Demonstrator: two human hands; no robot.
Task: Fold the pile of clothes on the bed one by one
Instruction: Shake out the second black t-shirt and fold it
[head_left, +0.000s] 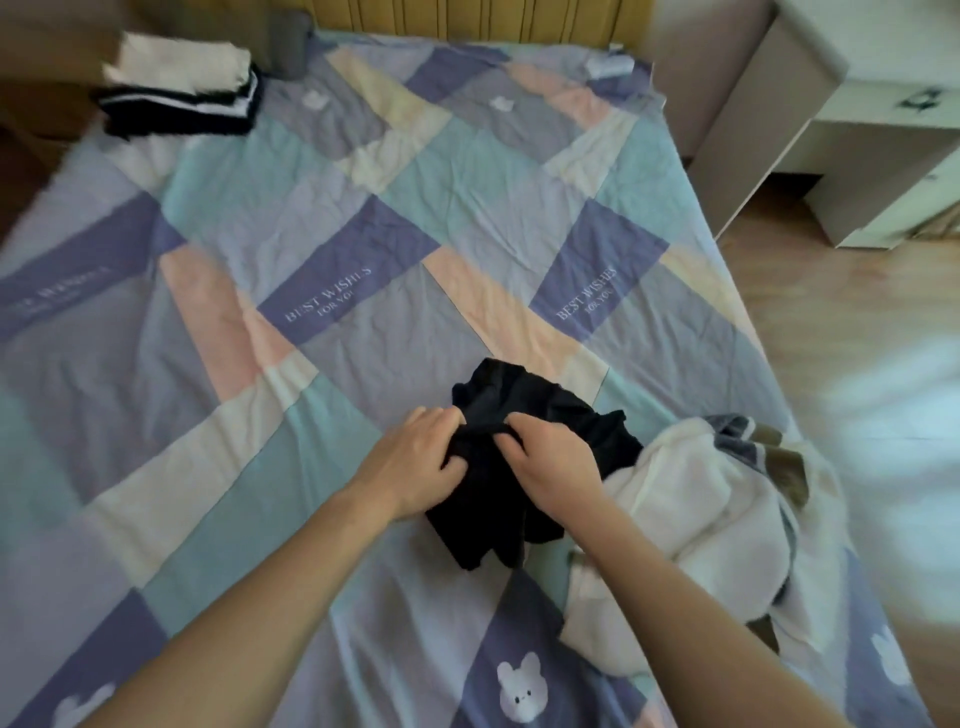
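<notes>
Pastel patchwork cotton bedsheet (322, 218) gives you wide flat room ahead & to the left; the bed's right edge runs close by the pile. Your left hand (415, 462) and right hand (550, 462) both pinch the crumpled black fabric garment (519, 415), fingers curled into it, bunched between and under them. Touching it on the right: heap of white fluffy clothes (717, 519) (unfolded). Far left corner, well apart: folded black-and-white stack (182, 88). White bedside cabinet (831, 130) stands off the bed.
</notes>
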